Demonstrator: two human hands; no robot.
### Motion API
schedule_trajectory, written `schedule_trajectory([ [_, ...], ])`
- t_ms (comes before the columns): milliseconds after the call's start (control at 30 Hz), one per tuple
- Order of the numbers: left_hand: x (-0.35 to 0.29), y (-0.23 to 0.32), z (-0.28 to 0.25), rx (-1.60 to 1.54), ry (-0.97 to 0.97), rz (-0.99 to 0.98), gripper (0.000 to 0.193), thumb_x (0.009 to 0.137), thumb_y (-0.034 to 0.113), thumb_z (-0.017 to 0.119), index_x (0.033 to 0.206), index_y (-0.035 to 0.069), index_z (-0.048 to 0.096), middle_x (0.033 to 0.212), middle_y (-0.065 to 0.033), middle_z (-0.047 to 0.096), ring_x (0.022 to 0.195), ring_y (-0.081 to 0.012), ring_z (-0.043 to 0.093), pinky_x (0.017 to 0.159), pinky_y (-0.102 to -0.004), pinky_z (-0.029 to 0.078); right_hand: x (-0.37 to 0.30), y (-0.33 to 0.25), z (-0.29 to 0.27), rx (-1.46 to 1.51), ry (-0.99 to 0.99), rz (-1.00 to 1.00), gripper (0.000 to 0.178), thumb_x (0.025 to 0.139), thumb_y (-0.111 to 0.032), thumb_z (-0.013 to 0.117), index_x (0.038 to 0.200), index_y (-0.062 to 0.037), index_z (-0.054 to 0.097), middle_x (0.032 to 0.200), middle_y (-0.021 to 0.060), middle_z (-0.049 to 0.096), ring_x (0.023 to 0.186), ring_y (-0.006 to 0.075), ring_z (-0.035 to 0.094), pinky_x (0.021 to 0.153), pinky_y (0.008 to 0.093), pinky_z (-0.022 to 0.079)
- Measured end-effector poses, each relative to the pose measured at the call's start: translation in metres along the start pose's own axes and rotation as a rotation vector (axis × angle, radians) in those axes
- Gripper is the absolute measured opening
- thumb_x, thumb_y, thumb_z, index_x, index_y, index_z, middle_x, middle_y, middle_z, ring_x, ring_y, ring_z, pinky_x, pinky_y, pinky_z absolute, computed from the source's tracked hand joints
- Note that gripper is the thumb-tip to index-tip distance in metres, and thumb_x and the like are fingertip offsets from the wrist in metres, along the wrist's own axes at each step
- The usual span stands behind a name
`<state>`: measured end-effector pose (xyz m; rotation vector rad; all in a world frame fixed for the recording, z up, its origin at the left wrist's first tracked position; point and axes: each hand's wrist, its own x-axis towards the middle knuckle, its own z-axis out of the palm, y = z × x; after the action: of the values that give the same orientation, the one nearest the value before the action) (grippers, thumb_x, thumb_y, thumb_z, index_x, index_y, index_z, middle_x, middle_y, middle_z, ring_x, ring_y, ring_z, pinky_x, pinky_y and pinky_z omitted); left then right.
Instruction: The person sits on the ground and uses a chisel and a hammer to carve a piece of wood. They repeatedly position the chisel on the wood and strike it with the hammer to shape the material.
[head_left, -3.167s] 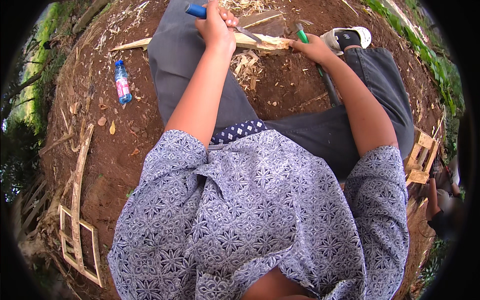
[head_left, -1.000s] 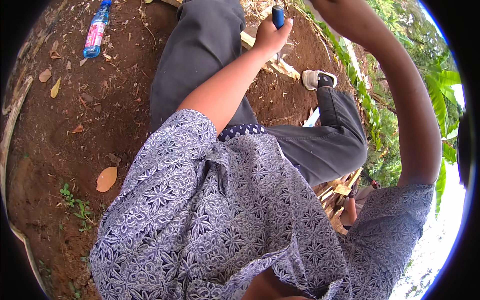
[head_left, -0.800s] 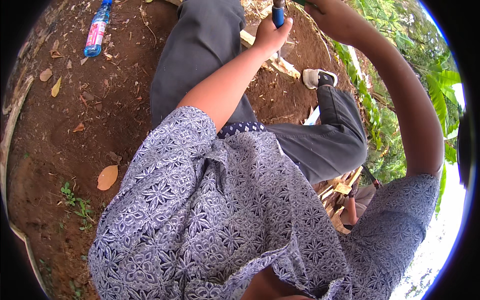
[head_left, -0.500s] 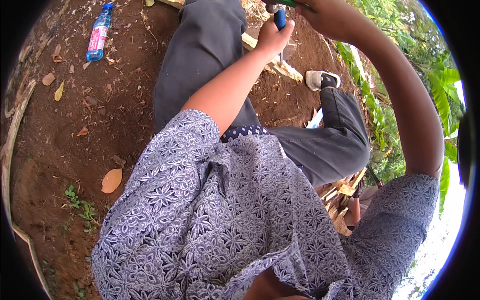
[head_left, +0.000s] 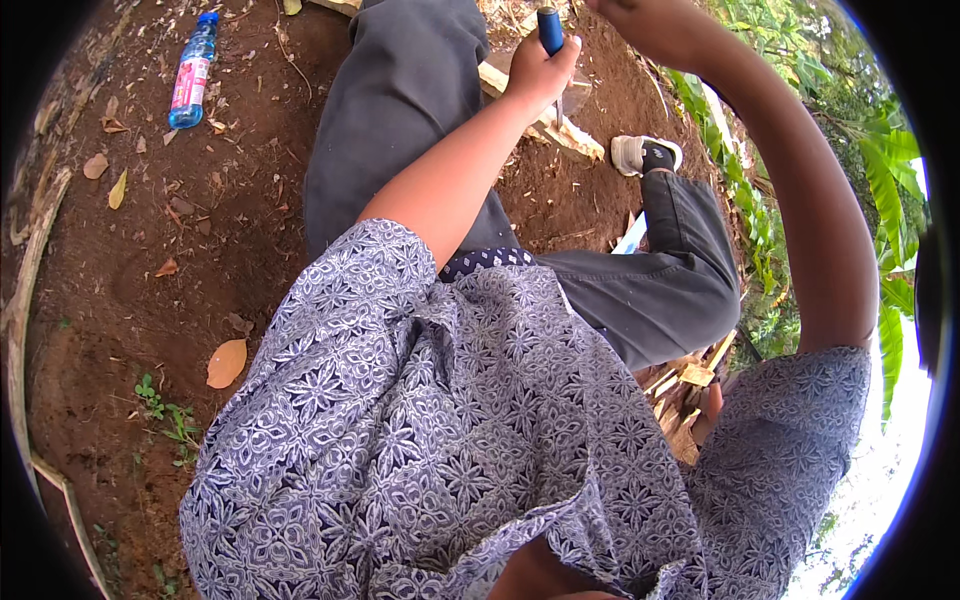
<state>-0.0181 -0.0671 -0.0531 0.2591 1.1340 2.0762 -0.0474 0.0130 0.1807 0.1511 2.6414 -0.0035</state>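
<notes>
Clenching one blue-handled metal chisel: left hand, over one pale split-wood length. Right hand right of wood, grip cropped, cannot tell; green-handled hammer since off chisel.

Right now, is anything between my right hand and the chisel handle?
Nothing visible: only ground shows between your right hand and the blue handle. Your left hand grips it lower down, leaving its top exposed. The picture's upper edge cuts off part of your right hand.
</notes>
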Motion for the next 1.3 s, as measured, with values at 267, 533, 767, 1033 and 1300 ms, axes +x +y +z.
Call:
schedule_trajectory([
  [267,0.003,-0.007,-0.009,-0.057,0.028,0.0,0.024,0.099,0.02,0.065,0.083,0.005,0.054,0.062,-0.0016,0.056,0.053,-0.012,0.057,0.051,-0.031,0.049,0.009,-0.011,-0.001,0.033,-0.012,0.093,0.037,0.104,-0.023,0.048,0.13,-0.0014,0.061,0.109,0.0256,0.069,0.104,0.0411,0.067,0.093,0.0506,0.051],
  [533,0.006,-0.007,-0.013,-0.109,0.04,-0.021,0.021,0.098,0.016,0.065,0.087,0.005,0.052,0.063,-0.002,0.055,0.052,-0.0118,0.056,0.049,-0.0313,0.05,0.019,-0.039,-0.017,0.123,0.103,-0.016,0.036,0.106,-0.026,0.048,0.125,0.0007,0.062,0.101,0.0251,0.068,0.097,0.0382,0.067,0.089,0.0485,0.051],
  [767,0.007,-0.007,-0.017,-0.091,0.045,-0.001,0.025,0.1,0.016,0.061,0.079,0.006,0.051,0.062,-0.002,0.052,0.053,-0.0129,0.055,0.053,-0.0322,0.049,0.008,-0.032,-0.016,0.392,0.372,0.171,0.038,0.107,-0.028,0.045,0.123,0.0011,0.063,0.102,0.0248,0.069,0.096,0.0361,0.066,0.089,0.0487,0.051],
  [1033,0.008,-0.02,-0.011,-0.129,0.035,0.013,0.022,0.098,0.016,0.064,0.083,0.005,0.052,0.062,-0.003,0.056,0.051,-0.013,0.057,0.049,-0.0313,0.049,0.012,-0.029,-0.017,0.3,0.361,0.142,0.041,0.106,-0.031,0.046,0.114,0.0036,0.066,0.101,0.0241,0.069,0.098,0.0403,0.066,0.089,0.0498,0.049],
  [1300,0.005,-0.02,0.003,-0.154,0.046,-0.013,0.022,0.098,0.016,0.064,0.084,0.005,0.052,0.063,-0.0028,0.056,0.053,-0.0129,0.058,0.051,-0.032,0.052,0.014,-0.014,-0.012,0.262,0.266,0.158,0.039,0.104,-0.029,0.047,0.113,0.0034,0.068,0.103,0.0276,0.069,0.098,0.0392,0.066,0.09,0.0494,0.05],
])
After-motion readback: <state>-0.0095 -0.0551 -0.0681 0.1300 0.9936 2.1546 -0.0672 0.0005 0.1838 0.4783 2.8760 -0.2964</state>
